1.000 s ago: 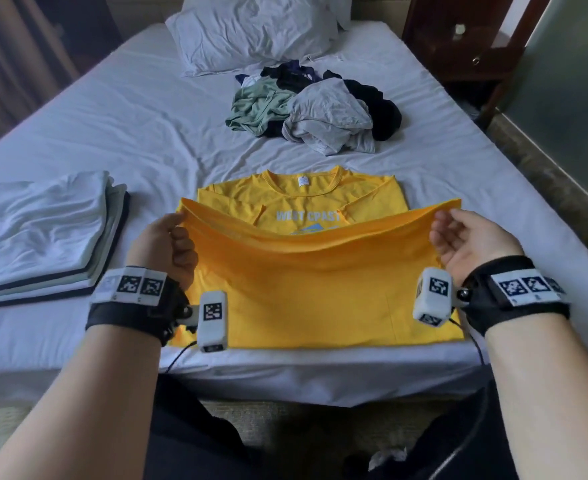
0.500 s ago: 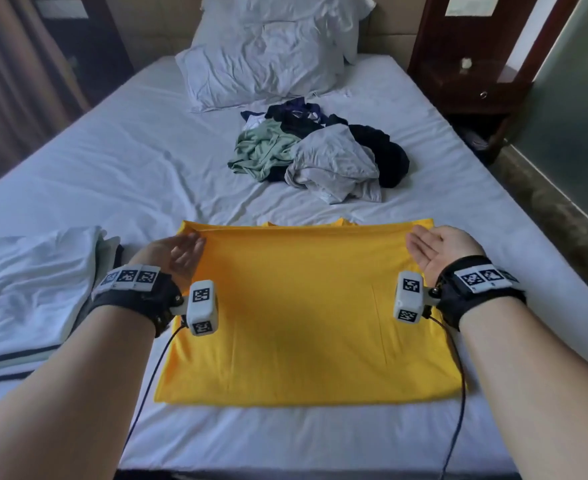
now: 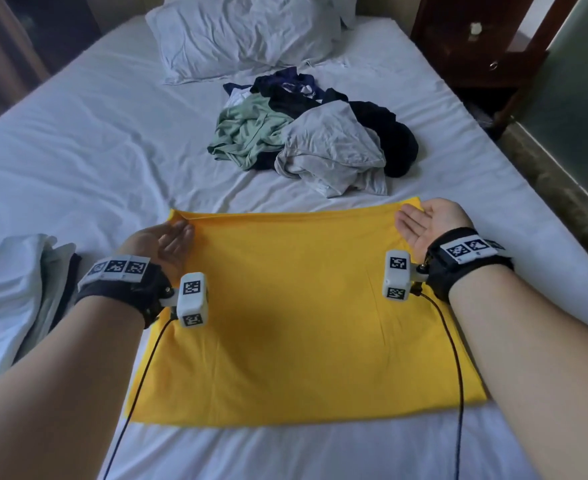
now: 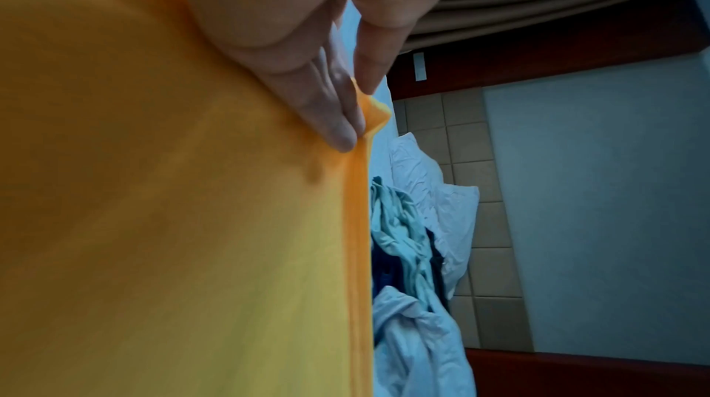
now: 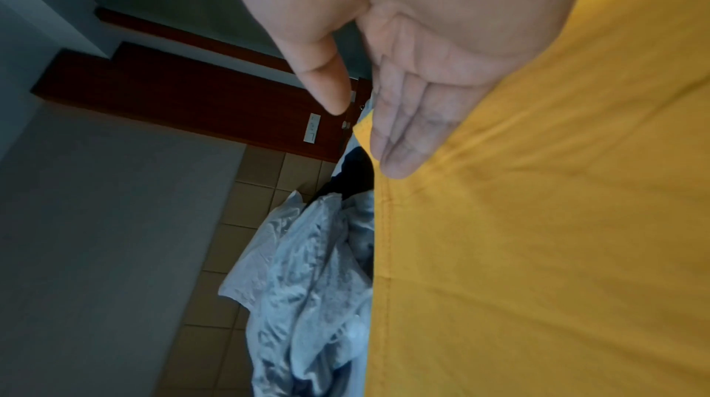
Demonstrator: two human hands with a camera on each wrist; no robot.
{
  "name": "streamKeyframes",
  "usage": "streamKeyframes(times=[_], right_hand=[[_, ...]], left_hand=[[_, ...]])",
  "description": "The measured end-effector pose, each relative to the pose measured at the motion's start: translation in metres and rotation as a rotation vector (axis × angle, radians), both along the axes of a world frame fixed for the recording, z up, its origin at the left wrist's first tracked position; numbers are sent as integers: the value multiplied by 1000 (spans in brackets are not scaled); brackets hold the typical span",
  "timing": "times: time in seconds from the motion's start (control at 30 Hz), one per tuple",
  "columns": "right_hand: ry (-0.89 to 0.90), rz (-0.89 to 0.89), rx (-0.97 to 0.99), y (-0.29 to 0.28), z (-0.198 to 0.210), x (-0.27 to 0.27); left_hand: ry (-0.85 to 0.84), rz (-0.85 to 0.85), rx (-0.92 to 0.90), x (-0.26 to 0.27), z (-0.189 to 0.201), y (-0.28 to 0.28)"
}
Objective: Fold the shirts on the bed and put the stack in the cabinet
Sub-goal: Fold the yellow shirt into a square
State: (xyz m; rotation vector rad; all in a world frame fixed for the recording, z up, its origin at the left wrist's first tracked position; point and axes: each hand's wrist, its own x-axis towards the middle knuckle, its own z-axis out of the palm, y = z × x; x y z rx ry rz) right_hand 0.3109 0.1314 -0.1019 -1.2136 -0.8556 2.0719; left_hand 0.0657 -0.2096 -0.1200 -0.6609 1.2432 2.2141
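In the head view, a yellow shirt [image 3: 303,317] is seen folded into a flat rectangle on the white bed [image 3: 78,150], at its near edge. The left hand [image 3: 162,242] is laid at the shirt's far left corner, and the right hand [image 3: 427,223] is laid palm up at the far right corner with its fingers straight. A heap of unfolded clothes [image 3: 313,133] is piled beyond the shirt, well apart from it, and a pillow [image 3: 247,32] is propped further back. A stack of folded shirts [image 3: 12,299] is set on the bed to the left, near the left forearm. A dark wooden nightstand [image 3: 476,39] is placed beside the bed's far right corner.

In the left wrist view, the corner of the yellow shirt [image 4: 172,221] is pinched between the thumb and the fingers [image 4: 330,112] of the left hand, and a small peak of cloth is raised there.

In the right wrist view, the fingers [image 5: 407,130] of the right hand are held straight and together along the hemmed edge of the yellow shirt [image 5: 537,236]. The thumb is kept apart from them, and nothing is gripped. The grey clothes [image 5: 307,282] of the heap are seen beyond the hem.
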Motion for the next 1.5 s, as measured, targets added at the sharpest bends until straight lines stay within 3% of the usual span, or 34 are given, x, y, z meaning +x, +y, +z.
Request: streamKeyframes(times=[0.13,0.23,0.37,0.5,0.57,0.63,0.73,0.8,0.93,1.13,1.27,1.37,1.5], right_hand=[[-78,55,82,-5,0,1],[-241,153,345,-27,8,11],[-596,472,831,-72,8,42],[-869,671,1051,-104,3,82],[-1045,839,1163,-115,-1,99],[-1219,1063,1258,-127,-7,114],[-1383,1240,1290,-141,-17,134],[-1435,1283,1272,-146,-28,147],[-1425,1258,1239,-145,-38,163],[-1443,1371,1218,-136,-31,170],[-1359,1263,1295,-127,-36,168],[-1315,1087,1401,-127,-31,170],[-1306,985,1430,-125,-29,171]], left_hand=[[80,-18,-6,-1,-3,-8],[268,-22,-73,10,12,-18],[625,-286,-532,60,30,-31],[1155,-746,-1236,111,27,-55],[1339,-912,-1330,135,21,-69],[1381,-1091,-1305,155,12,-79],[1337,-1420,-1571,176,-5,-90],[1257,-1509,-1697,185,-11,-95],[1210,-1553,-1718,183,-20,-96],[1235,-1625,-1685,169,-22,-95],[1243,-1626,-1682,167,-23,-95],[1318,-1505,-1622,163,-25,-99],[1472,-1139,-1520,153,-21,-114]])
